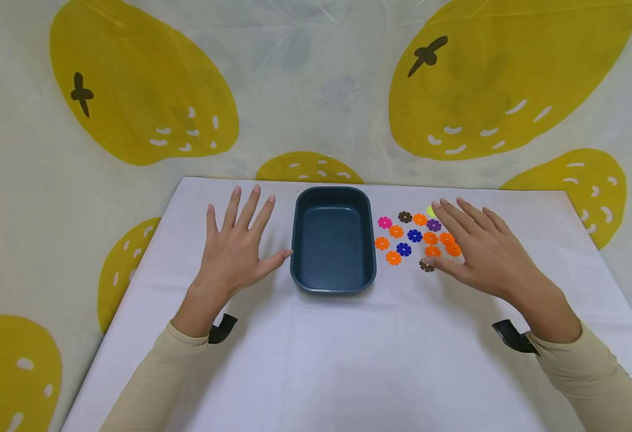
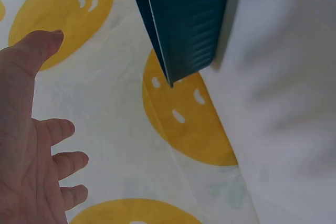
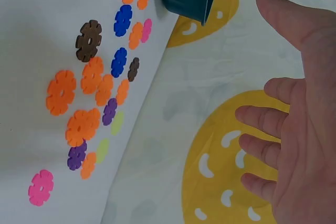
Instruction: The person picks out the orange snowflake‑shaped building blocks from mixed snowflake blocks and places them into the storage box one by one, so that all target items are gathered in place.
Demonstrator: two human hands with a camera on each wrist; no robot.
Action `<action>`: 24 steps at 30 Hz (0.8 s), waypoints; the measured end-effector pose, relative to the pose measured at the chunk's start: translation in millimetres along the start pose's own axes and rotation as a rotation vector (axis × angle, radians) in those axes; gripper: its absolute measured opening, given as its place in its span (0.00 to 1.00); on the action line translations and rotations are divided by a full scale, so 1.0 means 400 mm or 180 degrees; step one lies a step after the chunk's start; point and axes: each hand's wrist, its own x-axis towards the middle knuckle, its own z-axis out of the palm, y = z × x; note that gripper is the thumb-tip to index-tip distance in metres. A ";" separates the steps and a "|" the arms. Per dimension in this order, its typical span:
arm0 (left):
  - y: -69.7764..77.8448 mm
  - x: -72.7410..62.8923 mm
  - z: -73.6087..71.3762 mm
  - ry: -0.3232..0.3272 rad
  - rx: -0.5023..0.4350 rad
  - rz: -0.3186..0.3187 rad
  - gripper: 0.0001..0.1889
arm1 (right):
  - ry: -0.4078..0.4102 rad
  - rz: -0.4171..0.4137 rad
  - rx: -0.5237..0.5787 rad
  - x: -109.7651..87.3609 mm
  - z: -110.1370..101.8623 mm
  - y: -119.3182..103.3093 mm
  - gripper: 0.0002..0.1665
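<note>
A dark blue rectangular tray (image 1: 333,249) with nothing inside stands on the table between the hands. The left hand (image 1: 233,249), fingers spread and straight, hovers left of the tray, its thumb tip by the tray's rim; the head view does not show whether they touch. To the right, the right hand (image 1: 480,252) hovers palm down with straight fingers over flat, flower-shaped notched discs. These lie loose beside the tray: orange discs (image 1: 394,258), blue discs (image 1: 415,236), a brown disc (image 1: 404,217), a pink disc (image 3: 41,188), purple and yellow-green ones. The right hand hides some in the head view.
A white cloth (image 1: 316,360) covers the table. Behind it hangs a pale curtain (image 1: 316,90) with large yellow fruit prints, which also shows at both sides. A black strap piece (image 1: 222,329) sits at the left wrist, another black piece (image 1: 512,337) at the right.
</note>
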 end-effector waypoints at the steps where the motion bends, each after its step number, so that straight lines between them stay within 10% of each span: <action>1: 0.000 0.000 0.001 -0.0003 -0.0009 0.0001 0.53 | 0.0002 0.0006 0.0001 0.000 0.001 0.000 0.62; 24: 0.006 0.004 0.004 -0.0041 0.0000 0.0009 0.53 | 0.0046 -0.0006 -0.0024 0.011 0.010 -0.007 0.63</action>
